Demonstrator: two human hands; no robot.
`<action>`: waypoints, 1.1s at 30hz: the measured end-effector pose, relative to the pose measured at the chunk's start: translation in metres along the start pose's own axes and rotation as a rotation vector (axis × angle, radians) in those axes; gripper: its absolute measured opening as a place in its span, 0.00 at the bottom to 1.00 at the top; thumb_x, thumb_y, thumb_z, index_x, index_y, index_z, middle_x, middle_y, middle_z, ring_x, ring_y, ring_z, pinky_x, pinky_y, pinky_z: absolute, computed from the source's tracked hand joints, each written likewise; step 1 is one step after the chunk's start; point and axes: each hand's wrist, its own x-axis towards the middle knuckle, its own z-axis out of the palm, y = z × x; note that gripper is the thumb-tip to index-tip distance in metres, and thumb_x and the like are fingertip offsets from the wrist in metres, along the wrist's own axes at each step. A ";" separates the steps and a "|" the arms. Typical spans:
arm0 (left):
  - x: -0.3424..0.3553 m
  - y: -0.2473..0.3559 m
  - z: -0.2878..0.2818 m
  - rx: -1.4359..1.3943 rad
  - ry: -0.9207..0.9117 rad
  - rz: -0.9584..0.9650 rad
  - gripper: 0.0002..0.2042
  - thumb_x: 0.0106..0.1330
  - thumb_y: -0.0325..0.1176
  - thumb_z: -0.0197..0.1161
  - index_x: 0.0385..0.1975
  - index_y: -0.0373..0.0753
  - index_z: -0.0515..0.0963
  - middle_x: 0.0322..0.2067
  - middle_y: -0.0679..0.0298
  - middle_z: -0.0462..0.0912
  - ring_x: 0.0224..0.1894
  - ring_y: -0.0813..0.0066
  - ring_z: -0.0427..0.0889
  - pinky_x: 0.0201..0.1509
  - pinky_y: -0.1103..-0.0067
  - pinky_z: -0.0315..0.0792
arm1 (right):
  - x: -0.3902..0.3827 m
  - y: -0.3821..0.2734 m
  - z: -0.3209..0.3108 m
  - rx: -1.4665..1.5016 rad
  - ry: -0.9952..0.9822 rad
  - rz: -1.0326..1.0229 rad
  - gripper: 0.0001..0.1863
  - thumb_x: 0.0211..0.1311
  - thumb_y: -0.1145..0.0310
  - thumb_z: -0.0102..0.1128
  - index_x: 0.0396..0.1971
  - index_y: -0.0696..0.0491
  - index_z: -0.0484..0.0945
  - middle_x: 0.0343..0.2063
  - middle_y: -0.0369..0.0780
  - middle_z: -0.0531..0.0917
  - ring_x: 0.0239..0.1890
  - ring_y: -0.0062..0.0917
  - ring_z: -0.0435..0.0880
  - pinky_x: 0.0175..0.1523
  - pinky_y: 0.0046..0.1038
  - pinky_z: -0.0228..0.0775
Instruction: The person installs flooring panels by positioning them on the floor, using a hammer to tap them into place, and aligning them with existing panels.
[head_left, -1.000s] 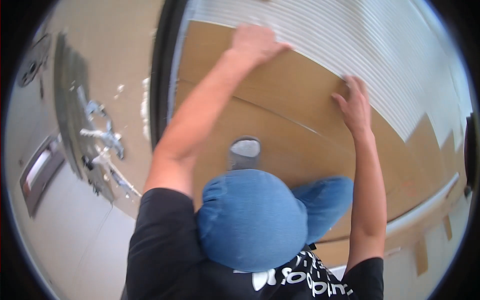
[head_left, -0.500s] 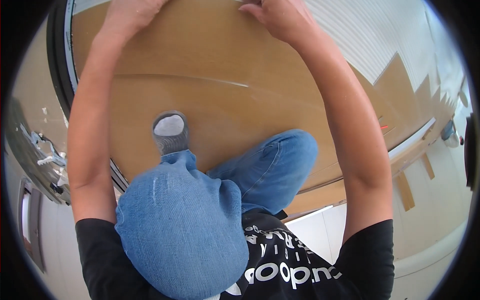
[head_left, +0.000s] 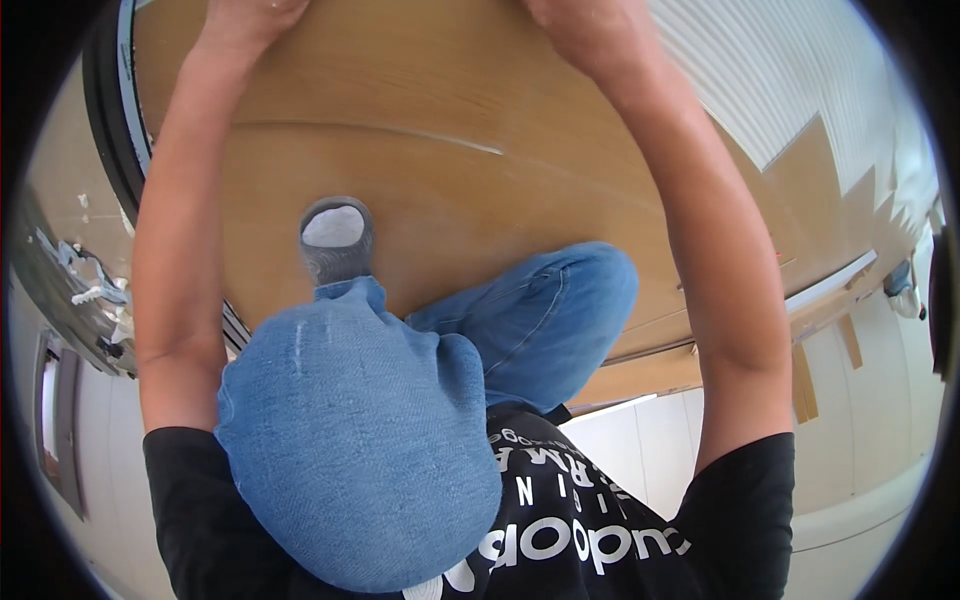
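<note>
Both of my arms reach forward over wood-look floor boards (head_left: 420, 200). At the top edge of the view, my left hand (head_left: 256, 18) is low over the boards near the dark frame on the left, its fingers mostly cut off. My right hand (head_left: 592, 32) is farther right, by the border between the boards and a white ribbed underlay (head_left: 750, 70); its fingertips are also out of view. Whether either hand grips anything is hidden. I sit on the boards with one knee up, a grey-socked foot (head_left: 338, 240) flat on them.
A black frame with a pale strip (head_left: 118, 110) runs along the boards' left side. Beyond it lie white scraps and debris (head_left: 90, 285). Stepped board ends (head_left: 815, 165) border the underlay at right. Farther right, narrow wood strips (head_left: 805, 385) lie on pale tiles (head_left: 870, 420).
Both hands have slipped farther past the top edge, so less of their fingers shows. The right hand's thumb, visible before, is now cut off. The boards appear shifted slightly upward.
</note>
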 end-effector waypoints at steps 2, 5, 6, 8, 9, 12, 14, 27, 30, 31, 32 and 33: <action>0.004 0.003 0.008 -0.050 0.007 0.040 0.24 0.64 0.51 0.71 0.16 0.38 0.77 0.19 0.51 0.80 0.26 0.46 0.80 0.32 0.59 0.72 | -0.015 0.009 0.015 -0.086 0.167 -0.134 0.07 0.58 0.69 0.70 0.33 0.56 0.86 0.31 0.48 0.85 0.42 0.43 0.84 0.49 0.39 0.77; 0.003 0.005 0.008 0.043 0.098 0.124 0.23 0.69 0.46 0.67 0.14 0.38 0.74 0.17 0.52 0.78 0.22 0.48 0.78 0.30 0.61 0.70 | -0.010 -0.012 0.036 -0.308 0.285 -0.202 0.06 0.60 0.69 0.65 0.33 0.55 0.81 0.34 0.44 0.80 0.43 0.40 0.80 0.50 0.39 0.74; 0.005 -0.001 0.014 0.047 0.113 0.136 0.23 0.69 0.46 0.67 0.14 0.38 0.74 0.17 0.52 0.78 0.22 0.48 0.78 0.30 0.61 0.70 | 0.002 -0.020 0.047 -0.348 0.302 -0.266 0.05 0.61 0.69 0.63 0.33 0.54 0.80 0.35 0.44 0.80 0.43 0.37 0.79 0.49 0.38 0.74; 0.006 -0.015 0.029 0.089 -0.053 -0.020 0.28 0.78 0.55 0.50 0.25 0.39 0.81 0.26 0.50 0.84 0.33 0.43 0.81 0.38 0.56 0.73 | 0.030 -0.041 0.074 -0.237 0.432 -0.327 0.06 0.61 0.68 0.58 0.34 0.53 0.81 0.34 0.43 0.80 0.40 0.36 0.79 0.48 0.36 0.72; 0.007 -0.015 0.034 0.073 0.000 0.013 0.26 0.81 0.49 0.47 0.24 0.39 0.81 0.24 0.51 0.82 0.30 0.45 0.80 0.35 0.55 0.71 | 0.042 -0.050 0.089 -0.224 0.587 -0.323 0.07 0.60 0.68 0.57 0.34 0.53 0.80 0.33 0.42 0.79 0.39 0.36 0.78 0.48 0.37 0.72; 0.006 -0.016 0.037 0.096 0.029 0.000 0.25 0.80 0.47 0.49 0.23 0.40 0.81 0.23 0.52 0.82 0.28 0.46 0.80 0.32 0.57 0.71 | 0.053 -0.057 0.108 -0.175 0.605 -0.190 0.08 0.64 0.64 0.59 0.35 0.52 0.83 0.34 0.41 0.83 0.42 0.39 0.80 0.48 0.37 0.73; 0.009 -0.017 0.035 0.127 0.026 0.000 0.23 0.80 0.44 0.51 0.22 0.40 0.81 0.23 0.54 0.82 0.26 0.47 0.79 0.29 0.58 0.71 | 0.059 -0.054 0.110 -0.141 0.465 -0.072 0.10 0.67 0.61 0.64 0.36 0.52 0.86 0.36 0.41 0.87 0.46 0.41 0.83 0.49 0.38 0.74; 0.003 0.001 0.029 -0.212 0.225 -0.064 0.20 0.73 0.34 0.59 0.14 0.37 0.73 0.16 0.52 0.77 0.21 0.50 0.77 0.28 0.61 0.67 | 0.058 -0.047 0.114 -0.161 0.629 -0.266 0.07 0.65 0.65 0.52 0.30 0.50 0.76 0.30 0.42 0.78 0.38 0.37 0.78 0.43 0.38 0.69; 0.005 0.001 0.037 -0.131 0.376 0.040 0.19 0.70 0.33 0.61 0.13 0.42 0.72 0.16 0.58 0.76 0.21 0.54 0.76 0.31 0.61 0.65 | 0.059 -0.046 0.111 -0.220 0.590 -0.242 0.07 0.66 0.65 0.53 0.29 0.50 0.75 0.30 0.42 0.77 0.39 0.37 0.78 0.43 0.39 0.69; 0.002 0.000 0.036 -0.135 0.349 0.035 0.17 0.68 0.32 0.63 0.13 0.44 0.73 0.16 0.61 0.77 0.22 0.56 0.77 0.32 0.62 0.64 | 0.055 -0.049 0.110 -0.212 0.576 -0.217 0.07 0.66 0.65 0.54 0.28 0.50 0.75 0.30 0.42 0.77 0.39 0.38 0.78 0.43 0.39 0.69; 0.001 -0.002 0.036 -0.154 0.364 0.038 0.17 0.68 0.32 0.63 0.13 0.44 0.73 0.16 0.61 0.77 0.22 0.56 0.77 0.32 0.62 0.64 | 0.054 -0.051 0.109 -0.237 0.579 -0.215 0.07 0.66 0.65 0.54 0.28 0.50 0.75 0.30 0.42 0.77 0.39 0.38 0.78 0.43 0.39 0.69; 0.000 -0.003 0.035 -0.122 0.376 0.039 0.17 0.67 0.32 0.63 0.13 0.44 0.73 0.16 0.61 0.77 0.22 0.56 0.77 0.31 0.62 0.64 | 0.053 -0.055 0.108 -0.240 0.577 -0.224 0.06 0.65 0.66 0.55 0.28 0.50 0.75 0.30 0.42 0.77 0.39 0.38 0.78 0.43 0.39 0.69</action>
